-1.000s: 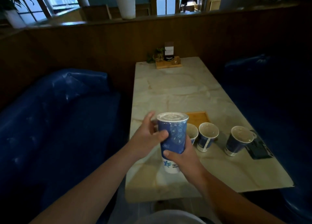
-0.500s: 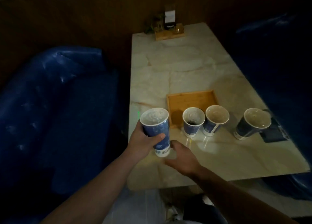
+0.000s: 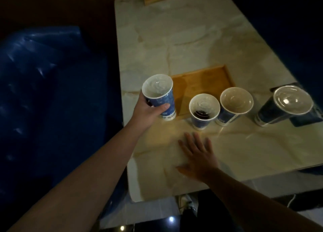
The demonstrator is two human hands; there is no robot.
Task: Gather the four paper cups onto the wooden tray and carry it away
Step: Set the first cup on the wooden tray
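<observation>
Left hand [image 3: 148, 109] grips lidded cup [image 3: 160, 97] mid-wall, nine o'clock of wooden tray [image 3: 201, 85]; right hand [image 3: 197, 155] flat, empty. Cup: light, crushable; hold mid-wall, gently.

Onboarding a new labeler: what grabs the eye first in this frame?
The left hand gripping a tall blue paper cup at the wooden tray's near-left corner. Three more cups stand in a row to the right, near the table edge; the right hand lies spread, flat and empty.

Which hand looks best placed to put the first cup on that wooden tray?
Left. The left hand already grips the tall cup right at the wooden tray edge; the right hand is open and empty.
</observation>
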